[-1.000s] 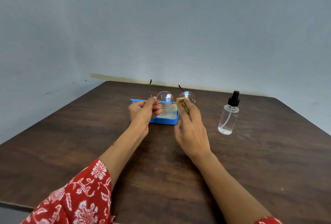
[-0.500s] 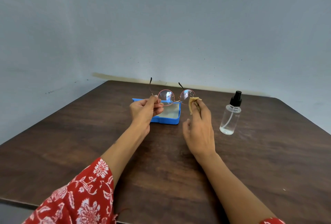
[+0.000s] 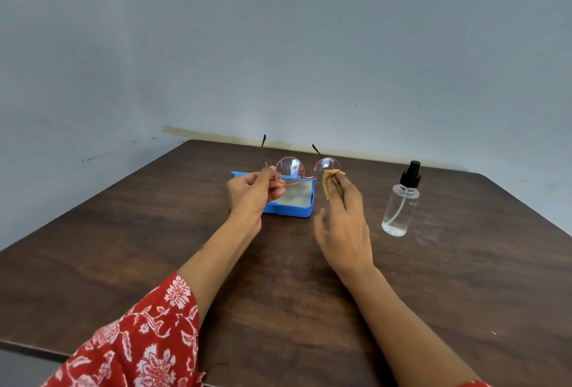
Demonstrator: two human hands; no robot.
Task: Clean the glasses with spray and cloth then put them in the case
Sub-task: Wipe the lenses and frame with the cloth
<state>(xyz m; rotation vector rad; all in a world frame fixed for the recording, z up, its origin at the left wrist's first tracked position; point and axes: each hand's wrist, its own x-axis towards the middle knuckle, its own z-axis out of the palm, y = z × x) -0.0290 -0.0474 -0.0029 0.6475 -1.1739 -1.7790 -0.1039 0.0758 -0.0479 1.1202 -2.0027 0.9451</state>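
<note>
Round pink-rimmed wire glasses are up above the open blue plastic case, long axis running left to right, temple arms pointing away toward the wall. Left hand pinches the left hinge. Right hand, grip closed on the small tan cloth, is back against the right lens after dropping just below it half a second ago. The clear spray bottle stands upright on the worktop.

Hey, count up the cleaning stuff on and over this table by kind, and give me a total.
Glasses: 1
Cloth: 1
Spray bottle: 1
Blue case: 1
Total: 4
</note>
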